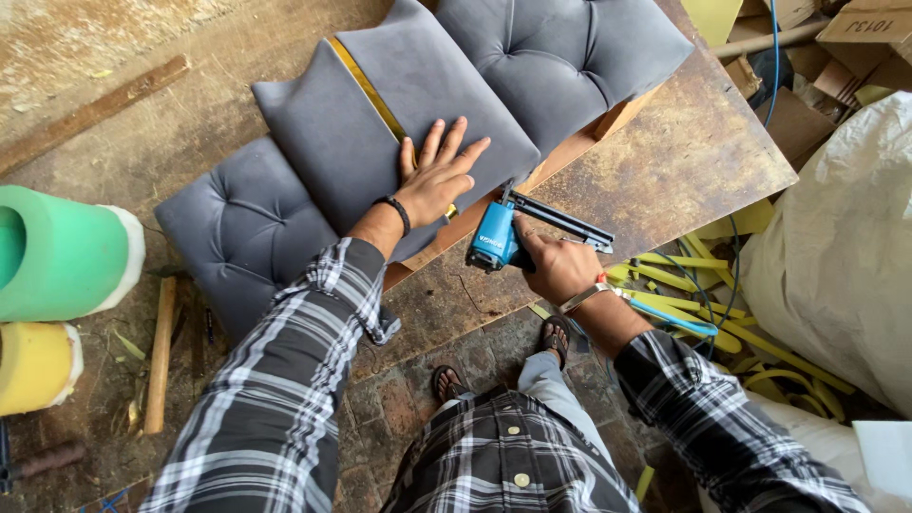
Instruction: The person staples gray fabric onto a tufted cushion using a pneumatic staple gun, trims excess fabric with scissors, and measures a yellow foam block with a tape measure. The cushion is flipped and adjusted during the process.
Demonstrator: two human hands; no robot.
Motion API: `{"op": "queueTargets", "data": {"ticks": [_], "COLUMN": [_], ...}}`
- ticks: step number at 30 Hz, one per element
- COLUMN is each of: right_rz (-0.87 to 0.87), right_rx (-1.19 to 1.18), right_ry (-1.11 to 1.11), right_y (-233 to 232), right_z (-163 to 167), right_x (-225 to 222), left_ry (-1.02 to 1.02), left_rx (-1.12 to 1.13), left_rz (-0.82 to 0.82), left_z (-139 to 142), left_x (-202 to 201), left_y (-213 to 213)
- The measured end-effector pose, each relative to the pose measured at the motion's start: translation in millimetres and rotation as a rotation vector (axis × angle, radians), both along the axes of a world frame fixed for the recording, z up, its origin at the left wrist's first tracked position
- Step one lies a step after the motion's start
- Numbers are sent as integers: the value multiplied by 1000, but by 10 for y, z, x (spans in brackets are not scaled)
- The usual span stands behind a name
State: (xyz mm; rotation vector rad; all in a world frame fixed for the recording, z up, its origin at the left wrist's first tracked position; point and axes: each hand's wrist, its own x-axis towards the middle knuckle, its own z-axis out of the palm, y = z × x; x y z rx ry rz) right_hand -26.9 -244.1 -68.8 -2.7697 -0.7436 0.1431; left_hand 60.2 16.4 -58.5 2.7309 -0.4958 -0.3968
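My left hand lies flat, fingers spread, on a grey velvet upholstered panel with a yellow foam edge showing. My right hand grips a blue pneumatic staple gun, its black nose set against the panel's wooden edge just right of my left hand. A blue air hose runs from the gun past my wrist. Two tufted grey cushions flank the panel: one at the left, another at the top right.
The pieces rest on a worn wooden worktable. Green and yellow foam rolls sit at the left, beside a wooden handle. Yellow foam strips litter the floor; a large white sack stands right.
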Motion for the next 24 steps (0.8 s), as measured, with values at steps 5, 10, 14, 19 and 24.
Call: {"op": "queueTargets", "data": {"ticks": [5, 10, 14, 19, 24], "right_rz": [-82, -188, -188, -165, -200], "right_rx": [-102, -250, -366, -374, -399], "right_ry": [7, 140, 217, 198, 244], "right_y": [127, 278, 317, 325, 366], "right_z": [-5, -70, -25, -1, -156], "right_x": [1, 21, 40, 62, 121], "left_ry": [-33, -26, -2, 28, 40], "left_rx": [2, -5, -27, -38, -47], "left_rz": [-30, -51, -41, -39, -36], "left_z": [-82, -83, -52, -19, -19], "left_x": [76, 103, 127, 156, 171], "left_y": [-2, -18, -27, -40, -40]}}
